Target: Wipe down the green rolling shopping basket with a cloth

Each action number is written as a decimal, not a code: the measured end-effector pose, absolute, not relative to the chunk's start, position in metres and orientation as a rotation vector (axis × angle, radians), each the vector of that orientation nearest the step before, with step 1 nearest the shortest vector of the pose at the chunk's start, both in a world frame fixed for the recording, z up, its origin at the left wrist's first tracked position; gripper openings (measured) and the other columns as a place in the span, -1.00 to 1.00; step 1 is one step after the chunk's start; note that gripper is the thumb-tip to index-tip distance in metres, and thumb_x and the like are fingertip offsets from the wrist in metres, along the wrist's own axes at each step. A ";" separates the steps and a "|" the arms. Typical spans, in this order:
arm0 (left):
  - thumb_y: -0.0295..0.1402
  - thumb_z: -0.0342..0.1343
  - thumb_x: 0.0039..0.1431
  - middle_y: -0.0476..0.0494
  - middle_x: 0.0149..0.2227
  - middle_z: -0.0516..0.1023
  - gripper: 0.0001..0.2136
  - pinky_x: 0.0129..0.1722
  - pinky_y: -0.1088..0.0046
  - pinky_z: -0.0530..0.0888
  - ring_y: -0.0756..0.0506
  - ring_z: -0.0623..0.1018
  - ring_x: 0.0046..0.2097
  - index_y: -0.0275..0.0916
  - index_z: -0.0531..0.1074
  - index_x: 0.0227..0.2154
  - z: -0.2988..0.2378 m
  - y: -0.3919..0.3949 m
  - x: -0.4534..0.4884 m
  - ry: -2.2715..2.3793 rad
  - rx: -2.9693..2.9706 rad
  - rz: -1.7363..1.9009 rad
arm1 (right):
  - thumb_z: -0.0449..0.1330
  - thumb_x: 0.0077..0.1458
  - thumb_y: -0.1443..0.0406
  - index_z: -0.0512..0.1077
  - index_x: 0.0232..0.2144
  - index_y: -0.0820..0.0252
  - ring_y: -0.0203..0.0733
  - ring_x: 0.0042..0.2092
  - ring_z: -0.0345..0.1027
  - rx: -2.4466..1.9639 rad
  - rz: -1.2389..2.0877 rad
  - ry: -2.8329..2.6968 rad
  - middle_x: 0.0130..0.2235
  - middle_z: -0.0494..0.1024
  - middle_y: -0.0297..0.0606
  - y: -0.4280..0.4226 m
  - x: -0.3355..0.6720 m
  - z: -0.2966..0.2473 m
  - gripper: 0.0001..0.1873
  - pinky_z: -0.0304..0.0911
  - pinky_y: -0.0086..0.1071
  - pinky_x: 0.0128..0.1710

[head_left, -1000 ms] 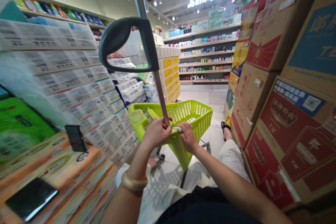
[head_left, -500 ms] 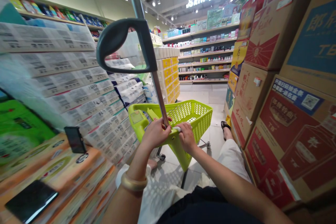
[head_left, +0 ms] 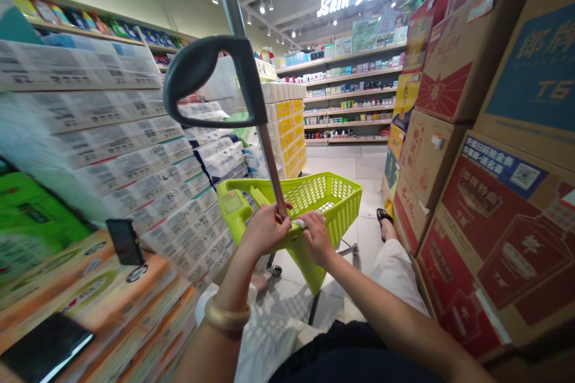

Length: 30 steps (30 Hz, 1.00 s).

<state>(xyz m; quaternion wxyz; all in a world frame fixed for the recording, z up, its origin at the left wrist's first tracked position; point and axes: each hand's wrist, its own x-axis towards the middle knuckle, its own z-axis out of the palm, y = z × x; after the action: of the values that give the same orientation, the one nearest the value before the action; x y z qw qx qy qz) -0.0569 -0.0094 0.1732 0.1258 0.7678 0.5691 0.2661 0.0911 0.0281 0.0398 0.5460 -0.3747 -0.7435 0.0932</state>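
Observation:
A lime-green plastic shopping basket (head_left: 345,206) on wheels stands before me. From its near edge a metal pole (head_left: 271,163) rises to a dark grey loop handle (head_left: 257,84) at the top. My left hand (head_left: 265,228) is closed round the foot of the pole, at the basket's near edge. Just to its right, my right hand (head_left: 317,234) presses a small white wipe (head_left: 300,224) against the green rim, fingers curled over it. Most of the wipe is hidden under those fingers.
Stacked paper packs (head_left: 135,155) wall in the left side. Two phones, one upright (head_left: 124,241) and one flat (head_left: 47,347), rest on orange packs (head_left: 153,275). Cartons (head_left: 503,233) rise at the right. Shelves (head_left: 350,93) stand beyond the tiled floor (head_left: 354,163).
My right hand has shifted a little on the rim, and the white wipe under its fingers sits slightly differently. My left hand stays at the pole. The view has moved slightly.

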 end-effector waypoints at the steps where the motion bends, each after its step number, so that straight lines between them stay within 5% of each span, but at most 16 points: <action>1: -0.29 0.04 0.09 -0.02 -0.41 0.59 -0.75 -0.32 0.49 0.46 -0.08 0.59 -0.31 -0.17 0.43 -0.16 0.173 -0.010 -0.057 1.660 2.240 0.774 | -0.08 0.08 0.41 0.38 -0.17 0.13 -0.08 -0.07 0.18 -0.858 0.223 -1.780 -0.18 0.37 -0.21 0.026 0.090 0.041 -0.68 0.11 -0.20 0.03; 30: -0.29 0.03 0.08 -0.02 -0.42 0.59 -0.75 -0.34 0.49 0.44 -0.07 0.58 -0.36 -0.18 0.44 -0.18 0.174 -0.009 -0.056 1.664 2.291 0.791 | -0.08 0.04 0.44 0.39 -0.19 0.15 -0.08 -0.07 0.15 -1.032 0.205 -1.675 -0.19 0.37 -0.19 0.043 0.100 0.029 -0.66 0.07 -0.18 0.05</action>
<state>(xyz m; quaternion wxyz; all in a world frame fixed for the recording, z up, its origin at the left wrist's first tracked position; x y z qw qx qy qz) -0.0556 -0.0088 0.1740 0.1008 0.7752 0.5632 0.2677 0.1004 0.0432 0.0290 0.5494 -0.4360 -0.7074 0.0868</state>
